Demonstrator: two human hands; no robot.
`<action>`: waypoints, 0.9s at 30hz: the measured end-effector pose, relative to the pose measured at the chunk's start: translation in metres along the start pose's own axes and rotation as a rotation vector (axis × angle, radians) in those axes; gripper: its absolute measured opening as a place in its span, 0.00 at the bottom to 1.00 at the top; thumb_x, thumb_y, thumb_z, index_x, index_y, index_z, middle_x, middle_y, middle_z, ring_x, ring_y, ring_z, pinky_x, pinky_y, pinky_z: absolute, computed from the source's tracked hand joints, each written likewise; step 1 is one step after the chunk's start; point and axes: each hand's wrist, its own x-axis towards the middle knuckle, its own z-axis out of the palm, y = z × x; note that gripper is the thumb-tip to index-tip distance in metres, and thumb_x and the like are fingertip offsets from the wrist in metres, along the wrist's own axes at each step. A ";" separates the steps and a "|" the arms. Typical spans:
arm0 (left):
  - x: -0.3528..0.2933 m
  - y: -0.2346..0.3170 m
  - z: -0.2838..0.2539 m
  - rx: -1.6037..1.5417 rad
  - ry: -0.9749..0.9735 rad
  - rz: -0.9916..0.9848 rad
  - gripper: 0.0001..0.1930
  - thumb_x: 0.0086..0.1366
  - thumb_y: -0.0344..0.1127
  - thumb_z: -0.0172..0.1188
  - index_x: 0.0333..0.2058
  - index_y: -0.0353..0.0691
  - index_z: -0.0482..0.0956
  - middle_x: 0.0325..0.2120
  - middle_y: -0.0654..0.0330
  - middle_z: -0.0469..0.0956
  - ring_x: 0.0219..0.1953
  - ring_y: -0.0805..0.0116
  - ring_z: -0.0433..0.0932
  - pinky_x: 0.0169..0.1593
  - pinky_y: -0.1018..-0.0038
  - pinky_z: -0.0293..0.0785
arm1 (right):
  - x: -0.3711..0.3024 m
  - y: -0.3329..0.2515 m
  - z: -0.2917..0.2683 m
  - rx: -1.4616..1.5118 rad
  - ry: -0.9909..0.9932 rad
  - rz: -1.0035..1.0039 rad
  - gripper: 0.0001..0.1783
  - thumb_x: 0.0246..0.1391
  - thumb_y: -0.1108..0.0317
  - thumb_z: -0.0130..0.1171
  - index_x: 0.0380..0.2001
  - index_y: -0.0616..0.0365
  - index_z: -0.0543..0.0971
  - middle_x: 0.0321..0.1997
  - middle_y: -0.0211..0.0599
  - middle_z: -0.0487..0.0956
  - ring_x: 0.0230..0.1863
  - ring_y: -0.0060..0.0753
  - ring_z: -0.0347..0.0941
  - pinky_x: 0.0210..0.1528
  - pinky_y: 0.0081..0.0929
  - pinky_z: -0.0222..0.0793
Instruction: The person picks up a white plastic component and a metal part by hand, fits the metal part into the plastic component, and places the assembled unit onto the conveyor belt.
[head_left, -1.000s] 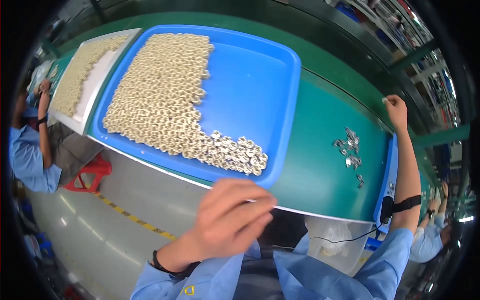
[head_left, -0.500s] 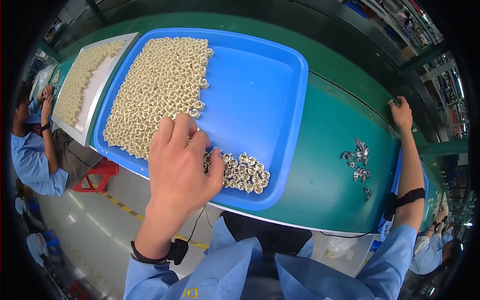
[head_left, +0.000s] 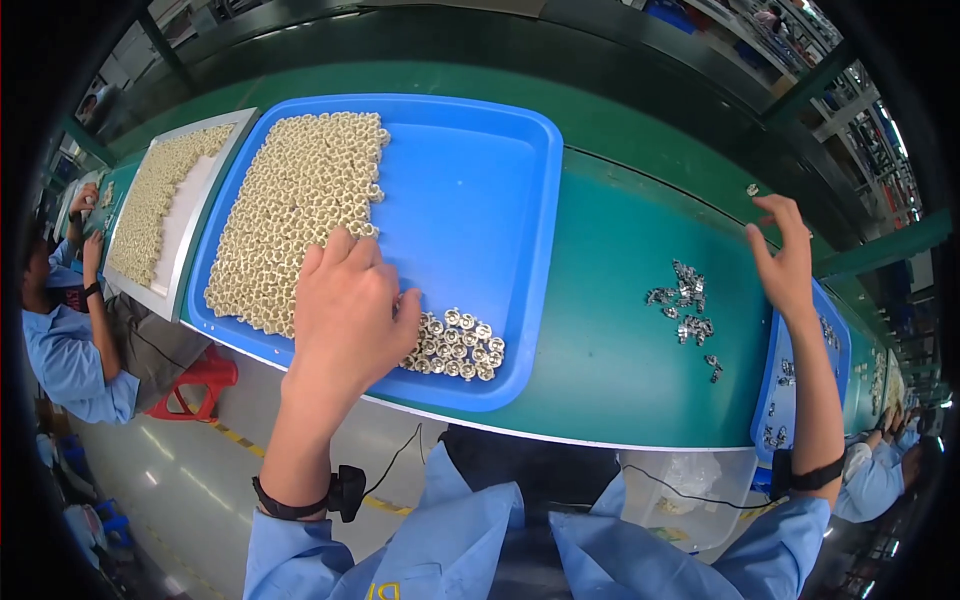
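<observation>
My left hand (head_left: 348, 310) reaches over the blue tray (head_left: 545, 260) with its fingers curled down among small cream cup-shaped parts (head_left: 300, 180). Its fingertips are hidden, so whatever they grip cannot be made out. Beside its thumb lies a group of similar parts with silvery insides (head_left: 460, 345), at the tray's near edge. Out at the far right, my right hand (head_left: 785, 255) is open, thumb and forefinger apart. A single small assembled part (head_left: 752, 190) rests on the green surface just beyond those fingers, not touching them.
Loose dark metal pieces (head_left: 688, 290) lie in a pile on the green table (head_left: 600, 350). A second blue tray (head_left: 762, 425) with metal pieces sits under my right forearm. Left of the big tray stands a white-framed tray (head_left: 195, 225) of cream parts, near a seated co-worker (head_left: 75, 330).
The small part that my right hand held now lies on the green surface, and that hand has opened and drawn back toward me. My left hand remains over the cream parts.
</observation>
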 end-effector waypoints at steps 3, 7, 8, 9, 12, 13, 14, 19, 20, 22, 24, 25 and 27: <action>0.000 0.008 -0.002 -0.018 0.063 0.009 0.09 0.54 0.32 0.70 0.20 0.38 0.79 0.28 0.57 0.74 0.39 0.55 0.72 0.44 0.61 0.66 | -0.030 -0.052 -0.009 0.075 -0.021 -0.100 0.17 0.55 0.75 0.62 0.49 0.62 0.79 0.52 0.44 0.79 0.51 0.43 0.77 0.55 0.35 0.71; -0.006 0.041 -0.018 -0.178 0.088 0.078 0.08 0.53 0.29 0.69 0.21 0.38 0.77 0.28 0.58 0.73 0.38 0.55 0.71 0.42 0.60 0.64 | -0.077 -0.152 -0.007 0.371 -0.065 -0.280 0.19 0.49 0.73 0.69 0.47 0.62 0.84 0.47 0.46 0.81 0.47 0.48 0.79 0.49 0.39 0.76; -0.010 0.054 -0.020 -0.243 0.079 0.099 0.08 0.53 0.28 0.69 0.22 0.38 0.76 0.28 0.58 0.72 0.37 0.56 0.71 0.42 0.60 0.63 | -0.085 -0.176 0.000 0.466 -0.089 -0.294 0.23 0.47 0.70 0.72 0.49 0.61 0.85 0.47 0.45 0.81 0.45 0.46 0.80 0.46 0.38 0.77; -0.011 0.063 -0.012 -0.314 0.045 0.126 0.08 0.53 0.28 0.69 0.22 0.38 0.76 0.28 0.58 0.72 0.37 0.56 0.71 0.42 0.60 0.63 | -0.093 -0.195 0.013 0.526 -0.060 -0.298 0.25 0.46 0.68 0.75 0.50 0.61 0.85 0.47 0.45 0.81 0.44 0.45 0.80 0.44 0.37 0.77; -0.020 0.093 -0.017 -0.465 0.040 0.168 0.09 0.52 0.26 0.69 0.24 0.38 0.74 0.28 0.59 0.70 0.36 0.56 0.69 0.41 0.60 0.62 | -0.104 -0.230 0.032 0.654 -0.010 -0.247 0.24 0.45 0.71 0.75 0.48 0.63 0.84 0.45 0.45 0.82 0.39 0.43 0.81 0.41 0.34 0.78; -0.022 0.099 -0.015 -0.477 0.036 0.179 0.09 0.52 0.26 0.69 0.24 0.38 0.74 0.28 0.59 0.70 0.36 0.56 0.69 0.41 0.60 0.62 | -0.110 -0.233 0.039 0.714 0.028 -0.212 0.23 0.45 0.73 0.75 0.48 0.64 0.84 0.43 0.45 0.82 0.38 0.42 0.81 0.41 0.33 0.78; -0.024 0.103 -0.013 -0.510 0.048 0.193 0.09 0.52 0.27 0.70 0.25 0.37 0.75 0.28 0.58 0.70 0.36 0.55 0.69 0.41 0.60 0.62 | -0.115 -0.234 0.046 0.775 0.068 -0.181 0.23 0.45 0.74 0.75 0.47 0.64 0.84 0.42 0.45 0.83 0.37 0.41 0.81 0.41 0.32 0.78; -0.039 0.122 -0.004 -0.693 0.102 0.166 0.09 0.54 0.26 0.70 0.31 0.35 0.79 0.33 0.55 0.73 0.38 0.56 0.71 0.42 0.63 0.66 | -0.137 -0.228 0.049 0.950 0.077 -0.048 0.21 0.47 0.79 0.74 0.47 0.67 0.83 0.39 0.45 0.83 0.35 0.39 0.81 0.40 0.30 0.78; -0.041 0.126 -0.003 -0.755 0.120 0.150 0.09 0.55 0.26 0.71 0.33 0.34 0.80 0.35 0.54 0.74 0.39 0.57 0.72 0.42 0.64 0.68 | -0.140 -0.227 0.050 0.950 0.080 -0.050 0.21 0.47 0.79 0.74 0.47 0.67 0.83 0.39 0.45 0.83 0.35 0.39 0.81 0.40 0.30 0.78; -0.053 0.137 0.005 -0.892 0.125 0.094 0.09 0.57 0.25 0.70 0.35 0.33 0.81 0.36 0.54 0.74 0.40 0.59 0.73 0.44 0.66 0.69 | -0.146 -0.226 0.054 1.152 0.088 0.051 0.20 0.49 0.80 0.72 0.48 0.68 0.83 0.40 0.46 0.84 0.36 0.39 0.82 0.41 0.30 0.78; -0.065 0.146 0.017 -1.167 0.129 -0.026 0.09 0.61 0.23 0.68 0.40 0.32 0.82 0.40 0.52 0.76 0.43 0.62 0.75 0.47 0.69 0.72 | -0.148 -0.230 0.053 1.259 0.096 0.097 0.19 0.50 0.80 0.71 0.48 0.68 0.83 0.40 0.46 0.84 0.37 0.40 0.82 0.41 0.29 0.78; -0.067 0.147 0.023 -1.162 0.132 -0.025 0.09 0.61 0.23 0.68 0.40 0.32 0.82 0.40 0.52 0.76 0.43 0.62 0.75 0.47 0.69 0.72 | -0.149 -0.233 0.054 1.292 0.090 0.128 0.19 0.51 0.80 0.70 0.48 0.67 0.83 0.41 0.46 0.84 0.37 0.40 0.82 0.42 0.30 0.78; -0.071 0.150 0.034 -1.331 0.206 -0.100 0.09 0.64 0.22 0.66 0.44 0.31 0.82 0.44 0.51 0.77 0.45 0.63 0.76 0.48 0.70 0.74 | -0.150 -0.236 0.054 1.351 0.078 0.197 0.18 0.53 0.81 0.68 0.49 0.67 0.83 0.42 0.46 0.84 0.39 0.41 0.82 0.42 0.30 0.77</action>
